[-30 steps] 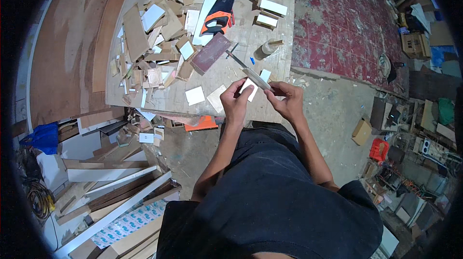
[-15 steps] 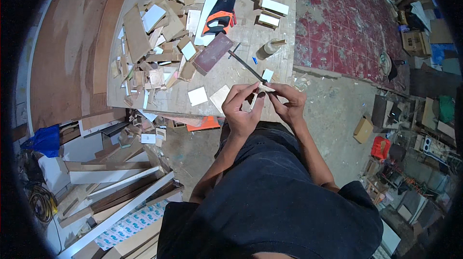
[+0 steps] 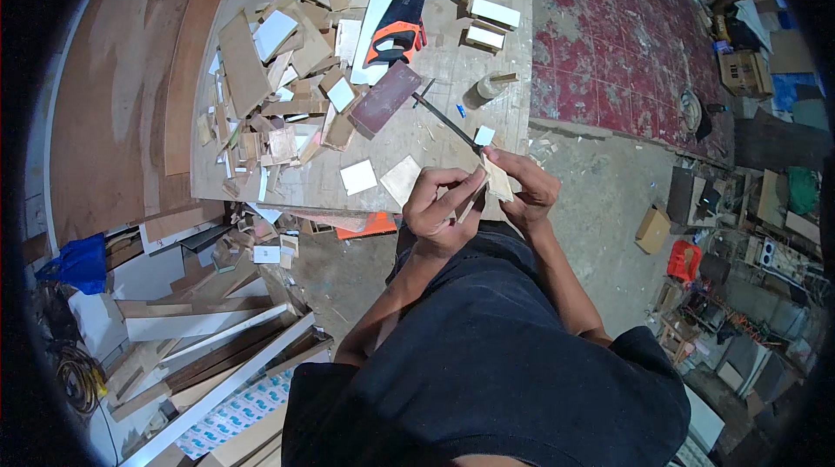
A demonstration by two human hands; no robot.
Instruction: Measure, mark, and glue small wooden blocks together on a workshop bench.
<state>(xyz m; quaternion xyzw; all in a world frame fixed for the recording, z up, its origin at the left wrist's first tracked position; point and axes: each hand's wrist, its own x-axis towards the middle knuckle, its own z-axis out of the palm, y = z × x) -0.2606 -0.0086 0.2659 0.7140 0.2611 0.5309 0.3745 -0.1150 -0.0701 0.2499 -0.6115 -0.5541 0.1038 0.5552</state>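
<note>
Just off the near edge of the workbench (image 3: 261, 193), the left hand (image 3: 439, 206) and right hand (image 3: 526, 189) pinch a small pale wood piece (image 3: 497, 180) between closed fingers at chest height. Held only by its edges, it could slip and drop to the littered floor; open room lies to the right, while scraps (image 3: 278, 110) crowd the bench.

Plywood workbench (image 3: 487, 93), red patterned floor (image 3: 609, 23)
</note>
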